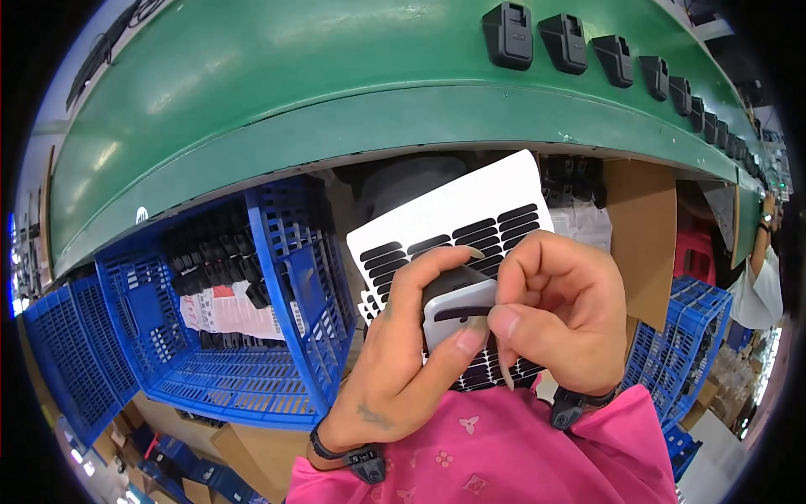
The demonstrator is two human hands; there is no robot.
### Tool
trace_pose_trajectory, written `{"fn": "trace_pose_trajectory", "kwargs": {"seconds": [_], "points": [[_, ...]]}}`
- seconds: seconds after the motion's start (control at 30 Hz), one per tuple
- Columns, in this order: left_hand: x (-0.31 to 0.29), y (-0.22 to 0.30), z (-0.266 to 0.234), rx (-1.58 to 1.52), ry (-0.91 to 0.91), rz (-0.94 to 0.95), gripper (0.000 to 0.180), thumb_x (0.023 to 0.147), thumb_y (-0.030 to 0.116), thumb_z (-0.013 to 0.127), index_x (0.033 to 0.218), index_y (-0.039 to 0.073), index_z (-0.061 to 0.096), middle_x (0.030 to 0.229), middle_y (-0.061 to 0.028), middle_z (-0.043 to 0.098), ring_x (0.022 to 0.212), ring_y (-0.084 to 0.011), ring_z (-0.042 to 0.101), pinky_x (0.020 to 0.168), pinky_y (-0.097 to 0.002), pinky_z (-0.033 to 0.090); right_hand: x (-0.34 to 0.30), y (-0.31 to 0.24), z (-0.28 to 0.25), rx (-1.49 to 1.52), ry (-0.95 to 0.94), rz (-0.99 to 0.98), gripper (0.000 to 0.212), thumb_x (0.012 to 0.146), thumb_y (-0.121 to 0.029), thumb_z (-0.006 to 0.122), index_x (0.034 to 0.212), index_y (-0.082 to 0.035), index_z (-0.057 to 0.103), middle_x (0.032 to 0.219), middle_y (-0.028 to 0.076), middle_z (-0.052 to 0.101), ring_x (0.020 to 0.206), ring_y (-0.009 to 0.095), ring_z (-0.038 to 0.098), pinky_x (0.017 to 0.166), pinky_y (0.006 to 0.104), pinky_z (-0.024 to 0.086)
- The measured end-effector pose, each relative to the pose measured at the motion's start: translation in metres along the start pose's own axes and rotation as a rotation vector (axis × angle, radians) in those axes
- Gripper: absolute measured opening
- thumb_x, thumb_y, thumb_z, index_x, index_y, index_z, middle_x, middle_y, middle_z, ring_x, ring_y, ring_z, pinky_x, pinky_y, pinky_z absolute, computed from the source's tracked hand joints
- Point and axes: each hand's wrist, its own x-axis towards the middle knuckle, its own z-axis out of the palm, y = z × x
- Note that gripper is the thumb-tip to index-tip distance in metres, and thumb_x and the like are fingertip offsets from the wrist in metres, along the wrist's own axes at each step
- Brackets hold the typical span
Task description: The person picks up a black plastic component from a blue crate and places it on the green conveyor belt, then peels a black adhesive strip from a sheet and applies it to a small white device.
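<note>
My left hand (399,357) is wrapped round a small black housing with a light grey face (457,301), held above my lap. A narrow dark label strip (460,313) lies along the grey face. At the strip's right end, my right hand (567,315) is closed in a pinch, thumb and fingertip together against the housing's edge. Under both hands rests a white sheet (453,202) bearing rows of black labels, tilted on my lap. What lies inside the right fingers is mostly hidden.
Ahead stretches a green workbench (277,67) with a row of black chargers (508,38) along its right. Left of me stands a blue crate (227,386) holding black parts. A cardboard sheet (642,235) and another blue crate (680,344) are right; a person (760,286) is at far right.
</note>
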Motion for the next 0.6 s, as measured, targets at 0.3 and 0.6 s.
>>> {"fn": "trace_pose_trajectory", "kwargs": {"seconds": [0.3,0.6], "points": [[-0.0018,0.0044,0.0008,0.063,-0.002,0.002,0.050,0.088,0.012,0.055,0.133,0.002,0.033,0.114,-0.0181,0.054,0.100,-0.0271,0.058,0.086,-0.0347,0.045,-0.0008,0.0027,-0.0022,0.010,-0.012,0.005,0.012,0.079,-0.003,0.060,0.082,0.003,0.050,0.069,0.005,0.057,0.055,0.008,0.056,0.050,0.0198,0.045],[-0.0006,0.0028,-0.0010,0.087,0.009,0.037,0.049,0.088,0.011,0.056,0.131,0.001,0.035,0.113,-0.0189,0.055,0.099,-0.0277,0.060,0.084,-0.0352,0.046,0.0022,0.0016,0.0010,0.055,-0.002,0.028,0.011,0.079,-0.002,0.059,0.082,0.003,0.050,0.067,0.006,0.057,0.053,0.009,0.056,0.049,0.0211,0.045]]}}
